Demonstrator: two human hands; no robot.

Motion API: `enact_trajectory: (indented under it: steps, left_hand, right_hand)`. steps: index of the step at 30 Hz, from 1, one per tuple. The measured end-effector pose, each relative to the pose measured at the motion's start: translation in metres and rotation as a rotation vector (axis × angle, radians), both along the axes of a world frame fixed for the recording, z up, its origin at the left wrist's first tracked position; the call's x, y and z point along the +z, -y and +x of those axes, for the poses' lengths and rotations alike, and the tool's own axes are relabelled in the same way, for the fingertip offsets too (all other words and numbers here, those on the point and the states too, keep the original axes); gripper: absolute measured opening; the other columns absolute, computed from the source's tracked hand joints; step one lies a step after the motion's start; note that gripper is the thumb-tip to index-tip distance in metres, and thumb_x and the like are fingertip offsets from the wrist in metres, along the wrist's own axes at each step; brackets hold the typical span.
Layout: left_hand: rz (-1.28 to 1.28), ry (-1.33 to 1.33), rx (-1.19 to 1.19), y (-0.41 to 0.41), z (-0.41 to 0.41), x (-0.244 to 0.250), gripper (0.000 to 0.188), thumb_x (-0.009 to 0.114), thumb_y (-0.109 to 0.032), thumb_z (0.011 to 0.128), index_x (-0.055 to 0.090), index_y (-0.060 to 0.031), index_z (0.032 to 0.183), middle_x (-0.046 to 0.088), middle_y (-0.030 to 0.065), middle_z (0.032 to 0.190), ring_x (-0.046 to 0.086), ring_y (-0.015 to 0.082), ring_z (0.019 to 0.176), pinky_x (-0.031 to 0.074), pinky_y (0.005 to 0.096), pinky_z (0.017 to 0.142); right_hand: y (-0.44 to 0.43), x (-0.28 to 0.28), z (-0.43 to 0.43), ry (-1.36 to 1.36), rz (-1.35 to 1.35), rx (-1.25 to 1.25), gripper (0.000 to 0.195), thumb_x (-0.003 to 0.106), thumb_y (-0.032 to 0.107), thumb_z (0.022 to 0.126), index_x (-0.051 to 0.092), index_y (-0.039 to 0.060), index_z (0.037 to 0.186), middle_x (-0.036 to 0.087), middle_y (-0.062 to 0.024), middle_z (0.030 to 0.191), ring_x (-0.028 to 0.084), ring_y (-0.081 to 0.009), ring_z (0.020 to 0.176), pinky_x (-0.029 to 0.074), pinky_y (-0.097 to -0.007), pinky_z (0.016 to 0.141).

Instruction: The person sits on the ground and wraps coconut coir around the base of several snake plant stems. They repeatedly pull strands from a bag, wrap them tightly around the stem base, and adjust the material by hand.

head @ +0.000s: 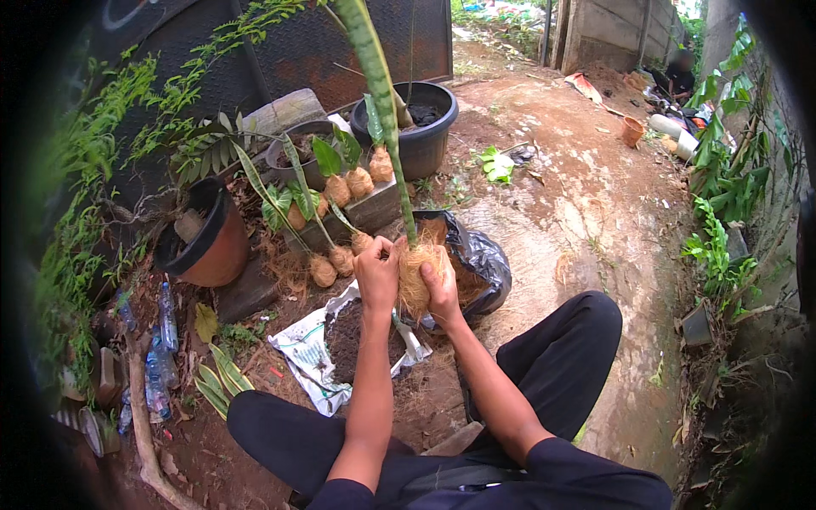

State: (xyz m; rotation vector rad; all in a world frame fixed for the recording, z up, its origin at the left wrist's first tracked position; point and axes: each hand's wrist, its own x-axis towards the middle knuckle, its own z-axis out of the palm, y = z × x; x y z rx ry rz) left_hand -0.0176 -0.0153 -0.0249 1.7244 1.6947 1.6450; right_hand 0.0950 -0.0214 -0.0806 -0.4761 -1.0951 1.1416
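A tall snake plant leaf (386, 108) rises from a ball of coconut fibre (414, 290) between my hands. My right hand (443, 294) clasps the ball from the right, thumb across its front. Bent fingers of my left hand (376, 271) press at its upper left; whether they pinch a strand is too small to tell. Just behind the ball stands a black plastic bag (491, 261) of loose brown fibre. Below my hands, dark soil (347, 331) lies on a white sack (299, 344). Several finished-looking fibre balls with plants, one a small ball (323, 271), sit left of my left hand.
A concrete block (376, 207) bears more wrapped plants. Black pots (424, 143) and a tilted brown pot (213, 248) stand near the metal gate (350, 57). Plastic bottles (156, 370) and a branch (143, 421) lie left. A person (679, 76) sits far right.
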Motion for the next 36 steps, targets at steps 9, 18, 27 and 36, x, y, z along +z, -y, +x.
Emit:
enact_trajectory:
  steps: [9, 18, 27, 36]
  left_hand:
    - [-0.087, 0.149, -0.575, 0.013, 0.022, -0.002, 0.079, 0.03, -0.065, 0.095, 0.039, 0.0035, 0.133, 0.048, 0.0246, 0.126, 0.046, 0.0326, 0.121, 0.038, 0.0422, 0.1]
    - [-0.053, 0.327, -0.715, 0.01, 0.014, -0.003, 0.088, 0.068, -0.065, 0.076, 0.047, -0.0002, 0.132, 0.056, 0.0153, 0.127, 0.053, 0.0261, 0.119, 0.04, 0.0375, 0.103]
    - [0.041, 0.322, -0.793, 0.013, -0.003, -0.005, 0.039, 0.069, -0.025, 0.084, 0.064, 0.0004, 0.113, 0.058, 0.0152, 0.131, 0.041, 0.0274, 0.134, 0.031, 0.0422, 0.11]
    - [-0.02, 0.551, -0.677, 0.013, 0.002, -0.019, 0.025, 0.068, -0.025, 0.09, 0.067, -0.0009, 0.094, 0.068, 0.0038, 0.086, 0.062, 0.0096, 0.076, 0.05, 0.026, 0.069]
  right_hand:
    - [-0.011, 0.003, 0.014, 0.131, 0.062, -0.263, 0.067, 0.068, 0.045, 0.085, 0.044, -0.0067, 0.122, 0.059, -0.0129, 0.111, 0.057, -0.0168, 0.1, 0.046, -0.0311, 0.087]
    - [-0.006, -0.013, 0.01, 0.188, -0.002, -0.052, 0.099, 0.053, 0.065, 0.086, 0.025, -0.0138, 0.14, 0.047, -0.02, 0.132, 0.045, -0.0228, 0.124, 0.034, -0.0348, 0.105]
    - [0.001, 0.004, 0.011, 0.196, -0.318, 0.306, 0.089, 0.023, 0.074, 0.09, 0.028, 0.0047, 0.145, 0.043, -0.0132, 0.138, 0.045, -0.0233, 0.126, 0.037, -0.0351, 0.105]
    - [-0.002, 0.001, 0.006, 0.175, -0.372, 0.203, 0.084, 0.024, 0.075, 0.089, 0.035, 0.0043, 0.135, 0.047, -0.0124, 0.127, 0.048, -0.0226, 0.119, 0.041, -0.0363, 0.099]
